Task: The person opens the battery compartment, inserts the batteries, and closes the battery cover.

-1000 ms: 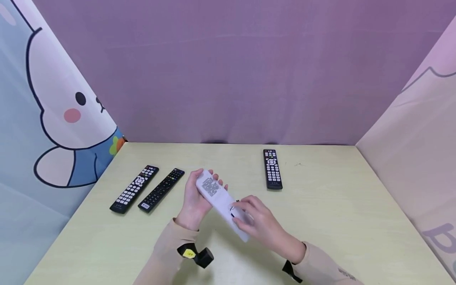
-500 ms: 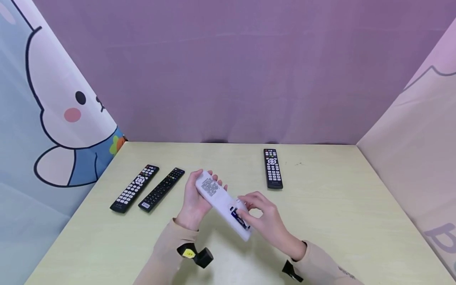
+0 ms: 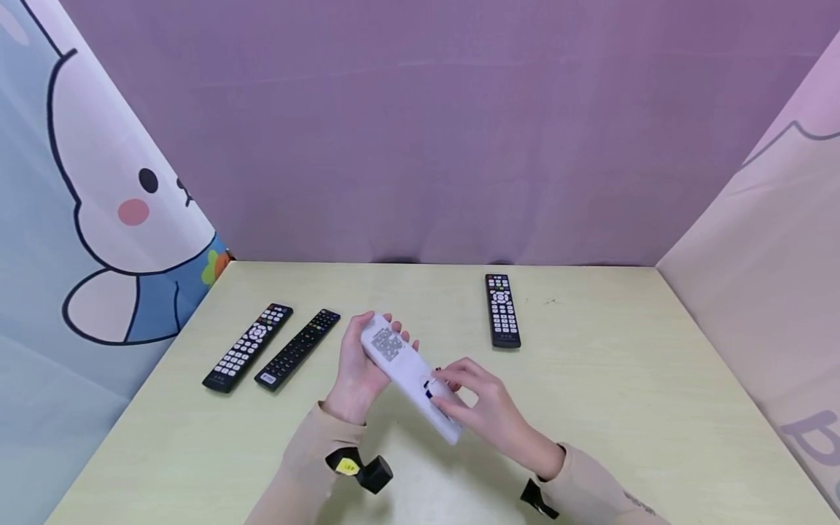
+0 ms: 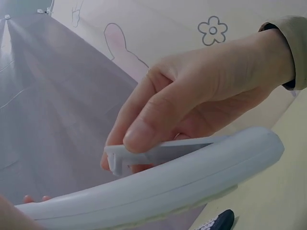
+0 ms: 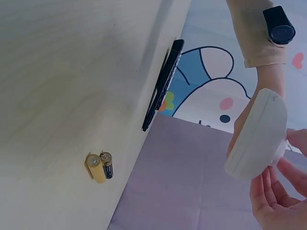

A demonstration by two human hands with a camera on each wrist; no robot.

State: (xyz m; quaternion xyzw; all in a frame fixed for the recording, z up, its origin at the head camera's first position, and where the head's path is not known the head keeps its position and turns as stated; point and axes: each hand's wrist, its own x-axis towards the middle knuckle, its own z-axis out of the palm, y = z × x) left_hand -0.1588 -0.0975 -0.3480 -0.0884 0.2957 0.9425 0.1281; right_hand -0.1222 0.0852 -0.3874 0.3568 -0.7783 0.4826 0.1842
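Evidently the white remote (image 3: 408, 373) is the thing in hand: it hangs above the table (image 3: 623, 379), in front of the person, back side up, slanting from the left hand (image 3: 361, 364) down toward the right hand (image 3: 491, 410). The left hand grips its upper end, thumb along one edge and fingertips showing past the other, probably so that the body stays steady while the lower half is free to work on. Turned this way, the printed label (image 3: 387, 343) and the dark slot (image 3: 429, 391) face the person, which likely makes the slot easy to see and reach.

The right hand pinches the small white cover (image 4: 177, 151) between thumb and fingers. In the left wrist view the cover's lipped end stands clear of the remote while its other end sits close against the body; whether that end is seated I cannot tell. Holding it by the lipped end presumably gives control over its tilt.

Two black remotes (image 3: 248, 348) lie side by side at the left, and a single black remote (image 3: 502, 311) lies farther back, seemingly out of the hands' way. The right wrist view also shows two small cylinders (image 5: 98, 167), apparently batteries, close together on the table
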